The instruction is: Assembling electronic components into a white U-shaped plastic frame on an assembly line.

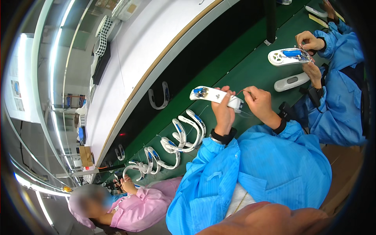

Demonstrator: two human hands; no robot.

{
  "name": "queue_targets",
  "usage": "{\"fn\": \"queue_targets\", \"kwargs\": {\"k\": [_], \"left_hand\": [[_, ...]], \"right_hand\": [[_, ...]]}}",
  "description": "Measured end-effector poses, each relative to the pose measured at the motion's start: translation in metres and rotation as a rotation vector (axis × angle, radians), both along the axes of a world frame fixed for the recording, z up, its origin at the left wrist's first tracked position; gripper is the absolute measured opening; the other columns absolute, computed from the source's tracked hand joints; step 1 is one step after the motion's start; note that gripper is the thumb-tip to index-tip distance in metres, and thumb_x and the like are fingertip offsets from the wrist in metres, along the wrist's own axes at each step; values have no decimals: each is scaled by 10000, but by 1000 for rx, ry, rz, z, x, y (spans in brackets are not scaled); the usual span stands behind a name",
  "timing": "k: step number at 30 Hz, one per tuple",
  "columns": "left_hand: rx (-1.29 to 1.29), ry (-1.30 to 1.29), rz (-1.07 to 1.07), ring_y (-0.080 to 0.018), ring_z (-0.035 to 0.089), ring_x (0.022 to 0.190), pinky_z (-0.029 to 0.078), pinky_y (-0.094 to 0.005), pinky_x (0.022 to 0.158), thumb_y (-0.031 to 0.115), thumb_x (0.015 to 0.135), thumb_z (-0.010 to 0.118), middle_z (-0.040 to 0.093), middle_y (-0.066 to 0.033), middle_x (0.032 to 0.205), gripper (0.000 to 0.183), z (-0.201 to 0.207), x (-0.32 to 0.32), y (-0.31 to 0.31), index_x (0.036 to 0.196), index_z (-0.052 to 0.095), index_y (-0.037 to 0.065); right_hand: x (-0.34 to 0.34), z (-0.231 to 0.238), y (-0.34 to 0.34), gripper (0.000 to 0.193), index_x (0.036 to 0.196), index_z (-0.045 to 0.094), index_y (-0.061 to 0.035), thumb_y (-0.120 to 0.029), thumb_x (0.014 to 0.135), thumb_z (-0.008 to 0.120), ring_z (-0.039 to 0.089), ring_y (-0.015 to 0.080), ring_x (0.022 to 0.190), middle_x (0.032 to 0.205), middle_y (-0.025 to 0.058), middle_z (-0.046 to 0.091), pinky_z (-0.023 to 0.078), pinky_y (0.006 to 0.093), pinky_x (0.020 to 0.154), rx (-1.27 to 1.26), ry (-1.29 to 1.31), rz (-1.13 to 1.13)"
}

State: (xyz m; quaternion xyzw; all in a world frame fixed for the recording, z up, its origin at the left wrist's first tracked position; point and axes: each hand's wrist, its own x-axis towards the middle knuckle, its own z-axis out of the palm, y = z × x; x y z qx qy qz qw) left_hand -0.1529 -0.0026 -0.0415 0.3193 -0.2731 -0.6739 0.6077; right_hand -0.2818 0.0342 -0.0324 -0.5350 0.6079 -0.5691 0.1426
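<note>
My left hand [223,114] is closed around a white curved plastic housing [213,94], held above the green bench. Blue and dark parts [200,92] sit in the housing's far-left end. My right hand [259,104] pinches a thin dark red wire [239,92] beside the housing's near end, its thumb and forefinger pressed together. Clear thin strands trail below that end, between my hands. Left of my forearm, several white U-shaped neckband devices [190,133] with blue inserts rest on the bench.
A co-worker in blue [337,82] at the right handles an open white housing [288,56]; another white piece [291,82] lies below it. A person in pink [143,207] works at the lower left. Beyond the dark belt [196,55], one U-shaped device [158,102] lies near a white shelf [137,51].
</note>
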Motion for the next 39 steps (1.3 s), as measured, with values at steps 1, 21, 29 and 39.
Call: {"fn": "queue_targets", "kwargs": {"k": [1,21,29,39], "left_hand": [[-64,-29,-28,-209,568,917,479,-390,867,-76,843,540,558,-141,1052,337,-1,-3,3,1127,409,49],[198,83,-108,-193,571,793,510,-352,717,28,877,579,579,-102,903,195,12,-4,-12,1035,467,42],[212,315,-19,-187,523,808,487,-316,807,172,944,522,528,-79,839,146,3,23,-33,889,489,40],[206,344,9,-203,519,813,492,-317,819,171,946,517,524,-82,810,148,8,23,-31,876,487,44]], "right_hand": [[0,-1,-1,34,767,631,-55,-78,763,656,503,217,406,474,78,493,374,330,411,30,-66,2],[-26,-8,6,53,728,615,23,14,779,602,404,-3,462,502,-10,506,279,218,407,121,-521,315],[-14,-9,20,144,647,564,-14,-25,758,656,358,57,386,429,28,431,264,259,386,146,-234,218],[-4,-14,16,126,661,577,-26,-29,753,662,411,102,367,436,53,451,303,276,378,51,-203,157]]}}
